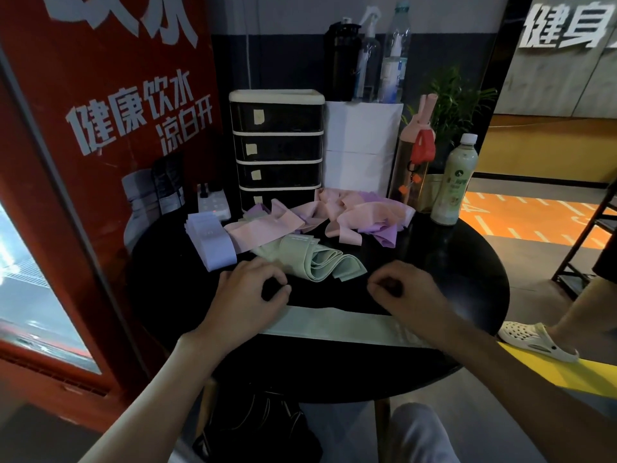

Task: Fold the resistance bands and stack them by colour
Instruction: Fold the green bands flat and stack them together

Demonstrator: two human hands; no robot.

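hands [248, 289] [405, 292] curled over green band [334, 324], perhaps pinching.

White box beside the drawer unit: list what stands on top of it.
On the white box stand a black bottle, a clear spray bottle and a tall clear bottle. The bottles cover anything behind them, and the box's top surface is out of sight.

Left hand [247, 292] and right hand [409, 292], fingers curled, grip unclear, over flat green band [334, 324] on black worktop [450, 255]. Behind: folded green stack [317, 260], lilac stack [210, 238], pink-purple heap [354, 212].
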